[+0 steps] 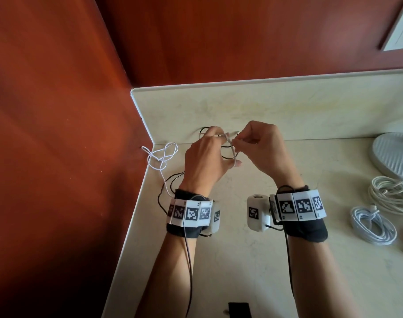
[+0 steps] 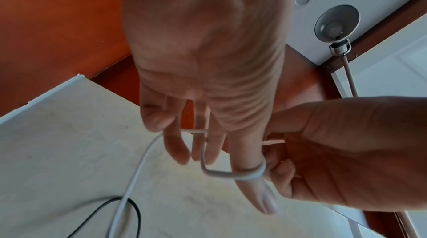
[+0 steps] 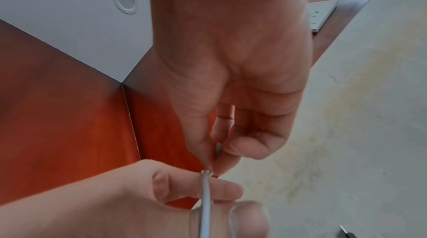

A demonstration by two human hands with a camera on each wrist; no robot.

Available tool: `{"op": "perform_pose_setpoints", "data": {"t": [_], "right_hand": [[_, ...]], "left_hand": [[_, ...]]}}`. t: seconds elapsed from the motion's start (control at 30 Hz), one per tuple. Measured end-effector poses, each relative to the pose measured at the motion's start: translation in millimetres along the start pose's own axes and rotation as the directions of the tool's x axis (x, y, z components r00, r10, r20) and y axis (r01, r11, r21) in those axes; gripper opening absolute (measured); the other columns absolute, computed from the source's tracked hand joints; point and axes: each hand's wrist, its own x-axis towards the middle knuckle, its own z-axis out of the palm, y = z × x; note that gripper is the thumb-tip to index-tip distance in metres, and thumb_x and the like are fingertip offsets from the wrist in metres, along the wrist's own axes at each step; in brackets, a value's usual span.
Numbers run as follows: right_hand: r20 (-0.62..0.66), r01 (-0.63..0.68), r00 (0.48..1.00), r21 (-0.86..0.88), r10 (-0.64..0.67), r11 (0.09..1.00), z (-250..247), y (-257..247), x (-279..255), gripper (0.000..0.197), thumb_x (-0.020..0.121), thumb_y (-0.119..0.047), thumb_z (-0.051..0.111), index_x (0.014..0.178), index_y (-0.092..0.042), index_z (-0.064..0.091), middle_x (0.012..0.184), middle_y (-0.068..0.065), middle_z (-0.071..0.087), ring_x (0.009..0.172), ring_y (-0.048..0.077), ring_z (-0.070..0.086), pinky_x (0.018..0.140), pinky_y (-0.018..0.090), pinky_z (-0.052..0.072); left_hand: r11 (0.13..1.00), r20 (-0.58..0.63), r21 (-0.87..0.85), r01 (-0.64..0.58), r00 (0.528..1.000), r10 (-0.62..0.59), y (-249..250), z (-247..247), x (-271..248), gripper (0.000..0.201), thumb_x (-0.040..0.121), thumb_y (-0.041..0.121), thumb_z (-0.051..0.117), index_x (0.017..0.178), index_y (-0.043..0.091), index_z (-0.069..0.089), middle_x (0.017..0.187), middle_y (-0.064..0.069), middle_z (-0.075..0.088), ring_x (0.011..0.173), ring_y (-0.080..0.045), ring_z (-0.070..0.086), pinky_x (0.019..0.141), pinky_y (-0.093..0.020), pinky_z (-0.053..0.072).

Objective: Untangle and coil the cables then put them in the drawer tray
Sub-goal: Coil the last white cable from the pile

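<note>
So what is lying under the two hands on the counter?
Under the left hand and right hand, loops of black cable lie on the counter, tangled with a thin white cable. The hands cover the middle of the tangle.

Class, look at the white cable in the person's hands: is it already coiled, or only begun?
Only begun. The white cable loops once round the left hand thumb; the rest trails loose.

Grey ribbed lamp base (image 1: 395,154), wall socket (image 1: 400,28)
</note>
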Motion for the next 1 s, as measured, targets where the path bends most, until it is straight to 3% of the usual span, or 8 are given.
{"op": "perform_pose_setpoints", "data": {"t": [0.13,0.27,0.4,0.53,0.6,0.77,0.87,1.0], "right_hand": [[-0.009,-0.016,1.0,0.006,0.016,1.0,1,-1,-1,0.015,0.085,-0.01,0.078,0.075,-0.012,0.067,0.067,-0.001,0.073,0.058,0.012,0.065,0.056,0.023,0.046],[-0.012,-0.03,0.999,0.051,0.031,0.998,-1,-5,-2,0.014,0.085,-0.005,0.076,0.076,-0.009,0.067,0.065,0.004,0.07,0.048,0.003,0.057,0.051,0.017,0.041],[-0.003,-0.014,1.0,0.064,0.014,0.998,-2,-8,-3,0.012,0.085,0.0,0.074,0.077,-0.007,0.068,0.065,0.003,0.07,0.047,0.001,0.055,0.05,0.016,0.042],[-0.031,0.051,0.998,0.043,-0.05,0.998,3,-8,-3,0.004,0.087,-0.004,0.074,0.085,-0.008,0.072,0.073,0.003,0.074,0.065,0.016,0.068,0.059,0.027,0.051],[-0.014,0.107,0.994,0.013,-0.107,0.994,5,-8,-4,0.005,0.092,-0.01,0.072,0.093,-0.013,0.076,0.079,-0.002,0.076,0.075,0.013,0.072,0.066,0.023,0.053],[0.031,0.19,0.981,-0.009,-0.19,0.982,5,-12,-4,0.02,0.097,-0.011,0.066,0.107,-0.021,0.08,0.095,-0.007,0.075,0.087,0.011,0.07,0.069,0.023,0.053],[0.006,0.163,0.986,0.076,-0.164,0.984,5,-12,-2,0.019,0.097,-0.007,0.066,0.107,-0.016,0.08,0.098,-0.001,0.075,0.08,0.017,0.071,0.069,0.034,0.061],[0.015,0.135,0.99,0.136,-0.138,0.981,8,-10,-3,0.017,0.097,-0.01,0.07,0.11,-0.014,0.08,0.106,-0.002,0.075,0.087,0.016,0.074,0.07,0.031,0.062]], "left_hand": [[0.993,0.037,0.116,-0.028,0.999,0.024,0,-4,-2,0.062,0.065,0.062,0.087,0.117,0.032,0.074,0.103,0.013,0.059,0.091,-0.014,0.064,0.064,-0.03,0.037],[0.994,0.013,0.065,-0.09,0.996,0.089,-5,-3,-1,0.055,0.065,0.056,0.09,0.109,0.024,0.078,0.116,0.018,0.061,0.105,-0.009,0.059,0.073,-0.034,0.052],[0.996,0.04,-0.072,-0.06,0.997,0.063,-10,-2,1,0.051,0.066,0.056,0.09,0.105,0.024,0.08,0.111,0.019,0.066,0.097,-0.007,0.065,0.077,-0.031,0.052],[0.998,0.038,-0.06,0.016,0.999,-0.013,-8,0,2,0.056,0.061,0.072,0.084,0.095,0.028,0.08,0.102,0.018,0.068,0.09,-0.007,0.065,0.07,-0.031,0.05],[0.998,0.046,-0.017,0.064,0.997,-0.063,-8,1,3,0.063,0.058,0.079,0.079,0.093,0.026,0.077,0.102,0.016,0.07,0.091,-0.01,0.067,0.07,-0.031,0.049],[0.999,0.063,0.013,0.042,0.997,-0.042,-8,-1,1,0.074,0.062,0.084,0.064,0.118,0.036,0.073,0.098,0.009,0.059,0.092,-0.014,0.062,0.073,-0.037,0.053],[0.999,0.045,-0.029,0.036,0.998,-0.034,-7,4,0,0.074,0.057,0.088,0.057,0.109,0.038,0.072,0.098,0.011,0.058,0.086,-0.014,0.061,0.071,-0.039,0.056],[0.996,0.065,-0.046,0.078,0.995,-0.075,-4,1,1,0.066,0.065,0.074,0.078,0.115,0.031,0.071,0.106,0.01,0.055,0.093,-0.015,0.062,0.075,-0.038,0.055]]}}
